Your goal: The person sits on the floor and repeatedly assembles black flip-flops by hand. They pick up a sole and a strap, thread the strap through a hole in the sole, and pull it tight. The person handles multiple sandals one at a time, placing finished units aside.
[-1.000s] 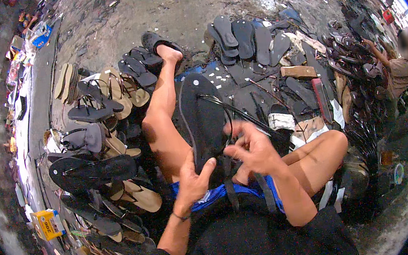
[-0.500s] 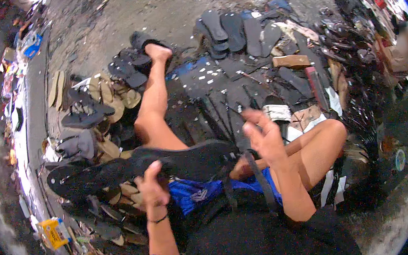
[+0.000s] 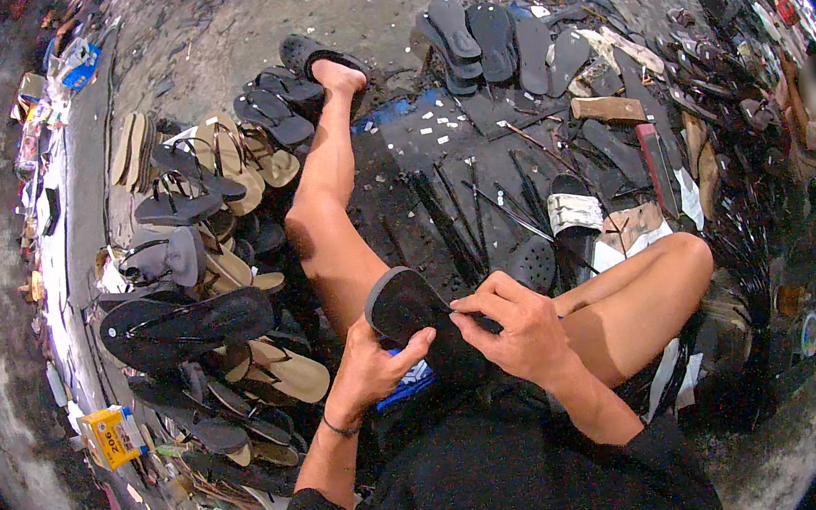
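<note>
A black flip-flop sole (image 3: 404, 308) stands tilted above my lap, its rounded end pointing away from me. My left hand (image 3: 379, 367) is closed round its left side, thumb lying across the near face. At the right edge of the sole, my right hand (image 3: 512, 329) pinches with thumb and forefinger; whatever is between those fingertips is too small to make out. The sole's lower part is dark against my shirt and partly hidden behind my right hand. To the left, a finished-looking black flip-flop (image 3: 190, 327) rests on a pile of sandals.
Beige flip-flops (image 3: 285, 372) and other pairs crowd the left side. Grey soles (image 3: 494, 42) stand ahead. A wooden block (image 3: 608, 109), a white-strapped slide (image 3: 574, 211) and thin black strips (image 3: 454, 219) lie beyond my legs. A yellow box (image 3: 113, 437) sits at left.
The sole lay lengthwise across my lap and now stands tilted in my left hand, which has closed on it. My right hand came down from a raised, spread pose to pinch at its edge.
</note>
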`<state>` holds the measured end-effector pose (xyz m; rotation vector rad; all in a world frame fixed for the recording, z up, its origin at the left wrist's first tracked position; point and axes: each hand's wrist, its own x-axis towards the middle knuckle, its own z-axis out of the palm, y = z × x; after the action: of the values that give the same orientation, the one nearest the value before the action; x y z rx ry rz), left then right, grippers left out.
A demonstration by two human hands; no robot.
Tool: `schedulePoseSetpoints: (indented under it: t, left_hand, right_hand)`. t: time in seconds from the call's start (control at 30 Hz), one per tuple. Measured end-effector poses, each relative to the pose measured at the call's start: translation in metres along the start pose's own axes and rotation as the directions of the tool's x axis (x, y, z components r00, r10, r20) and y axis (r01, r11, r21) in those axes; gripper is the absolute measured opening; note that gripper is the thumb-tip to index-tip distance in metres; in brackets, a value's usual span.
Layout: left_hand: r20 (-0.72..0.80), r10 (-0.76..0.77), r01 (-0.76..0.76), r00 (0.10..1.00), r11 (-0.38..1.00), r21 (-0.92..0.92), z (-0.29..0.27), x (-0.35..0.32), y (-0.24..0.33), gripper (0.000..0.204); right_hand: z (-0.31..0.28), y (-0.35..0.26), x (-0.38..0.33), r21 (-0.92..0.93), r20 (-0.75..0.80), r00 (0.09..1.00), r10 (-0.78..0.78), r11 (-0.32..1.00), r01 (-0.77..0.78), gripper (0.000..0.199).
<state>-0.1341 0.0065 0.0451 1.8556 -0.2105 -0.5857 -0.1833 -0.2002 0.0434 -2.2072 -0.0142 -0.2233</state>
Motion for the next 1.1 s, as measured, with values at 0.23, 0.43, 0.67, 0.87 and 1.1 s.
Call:
schedulePoseSetpoints:
  t: [0.23,0.43,0.67,0.87,1.1]
  left_hand:
    - [0.066,0.021,-0.023,0.998,1.0,0.02,0.0,0.0,-0.01,0.029]
    - [0.036,0.085,-0.086,0.996,0.995,0.053,0.004,0.006,-0.008,0.033]
    - [0.12,0.028,-0.032,0.992,0.999,0.037,0.004,0.007,-0.007,0.037]
    - [-0.196,-0.087,0.027,0.977,0.958,-0.287,0.006,0.017,0.008,0.038]
    - [0.021,0.138,-0.09,0.99,0.744,-0.662,0.056,-0.006,-0.001,0.06]
  right_hand:
    - [0.006,0.006,-0.006,-0.068,-0.006,0.999,-0.032,0.997,0.031,0.011]
    - [0.007,0.008,-0.006,0.038,0.061,0.997,0.039,0.998,-0.041,0.012]
    - [-0.003,0.021,0.003,0.322,0.246,0.949,0.198,0.907,-0.272,0.034]
    - [-0.026,0.025,0.017,0.251,0.201,0.951,0.235,0.926,-0.282,0.073]
    - [-0.028,0.071,0.071,0.37,-0.253,0.912,0.322,0.904,-0.217,0.027]
